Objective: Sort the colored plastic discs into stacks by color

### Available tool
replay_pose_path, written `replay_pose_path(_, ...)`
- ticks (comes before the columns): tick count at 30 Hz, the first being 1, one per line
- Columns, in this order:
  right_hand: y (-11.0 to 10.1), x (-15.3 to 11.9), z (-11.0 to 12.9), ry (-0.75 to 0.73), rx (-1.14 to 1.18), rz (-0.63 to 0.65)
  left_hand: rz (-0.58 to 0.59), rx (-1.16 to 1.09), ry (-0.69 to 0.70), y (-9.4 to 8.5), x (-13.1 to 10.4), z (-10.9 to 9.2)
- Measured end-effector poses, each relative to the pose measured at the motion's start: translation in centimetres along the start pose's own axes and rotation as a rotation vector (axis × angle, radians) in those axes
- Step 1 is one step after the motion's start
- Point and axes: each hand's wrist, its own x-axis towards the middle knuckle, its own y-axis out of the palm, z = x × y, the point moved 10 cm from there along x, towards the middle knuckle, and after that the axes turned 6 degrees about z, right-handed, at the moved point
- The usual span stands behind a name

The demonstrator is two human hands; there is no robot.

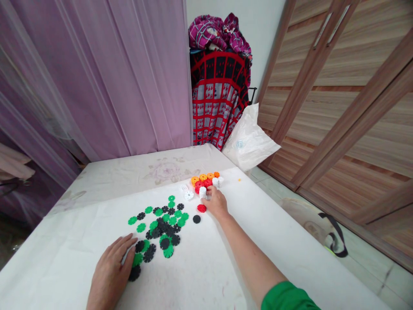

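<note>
Wardrobe [322,94], wood-grain w/ pale handles, fills the R side of the room; lilac curtain [138,77] covers the L, w/ a strip of white wall [272,21] btwn. Table [193,275] takes up the middle: plain white cover on nr part, floral pattern at far end, creases & faint marks. Floor [368,267], pale tile, shows R of table.

Past the far R corner, a tall pile under red/black checked cloth [214,94], purple plaid bundle [208,34] on top. White bag [250,140] at that corner hides part of the cloth. Black strap [342,243] on floor nr wardrobe.

Green sleeve [287,297] on R arm, which reaches across table. L hand [111,269] lies palm down, wide, thumb apart from fingers, just beside the mixed heap: green discs [182,222] & black discs [156,232], spread flat, some overlapping. R hand [217,202] is narrow, thumb & finger at a white stack [202,192]; can't tell if gripped. It partly blocks the red stacks [199,187]. Behind those, a row of orange stacks [203,177]; 2 more white ones just beyond the hand. Clear-white disc [189,195] to the L; red disc [201,208] nr the thumb; tiny orange bit [239,180] well apart, R.
</note>
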Motion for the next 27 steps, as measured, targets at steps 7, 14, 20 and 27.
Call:
replay_pose_path(7, -0.3, 0.0, 0.2, -0.003, -0.025, -0.011, -0.008, 0.014, 0.010, 0.0, 0.0, 0.0)
replay_pose_path(14, -0.4, -0.2, -0.2, 0.010, -0.058, -0.034, -0.024, 0.033, 0.024, -0.1, 0.1, 0.1)
replay_pose_path(20, -1.0, -0.1, -1.7, 0.016, -0.063, -0.058, -0.006, 0.039, 0.009, 0.3, 0.0, 0.5)
replay_pose_path(27, -2.6, 0.3, -4.1, 0.072, -0.079, -0.078, 0.026, 0.047, 0.004, 0.5, 0.1, 0.6)
